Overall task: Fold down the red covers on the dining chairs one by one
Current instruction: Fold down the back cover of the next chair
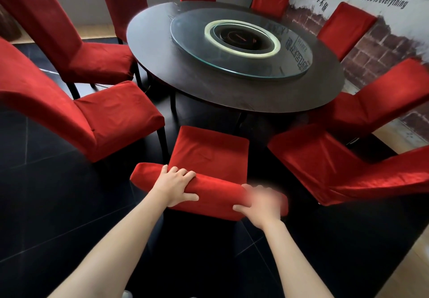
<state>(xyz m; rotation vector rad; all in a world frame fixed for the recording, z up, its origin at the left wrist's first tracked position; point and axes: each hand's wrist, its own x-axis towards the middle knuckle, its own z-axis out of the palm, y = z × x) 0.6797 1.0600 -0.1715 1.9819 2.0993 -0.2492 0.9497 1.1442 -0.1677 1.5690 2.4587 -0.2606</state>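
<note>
Right below me stands a dining chair with a red cover [209,151]; I look down on the top of its backrest [216,193] and its seat beyond. My left hand [175,187] grips the backrest top left of centre, fingers over the far side and thumb on the near side. My right hand [261,201] grips the right end of the same top edge and is motion-blurred. The cover's lower rear hem lies across the back, with dark chair back showing beneath it.
A round dark table [232,93] with a glass turntable [241,42] stands ahead. Several red-covered chairs ring it: two close on the left [97,116], two close on the right [325,165], others behind. The floor is dark tile. A printed brick wall [383,49] is at right.
</note>
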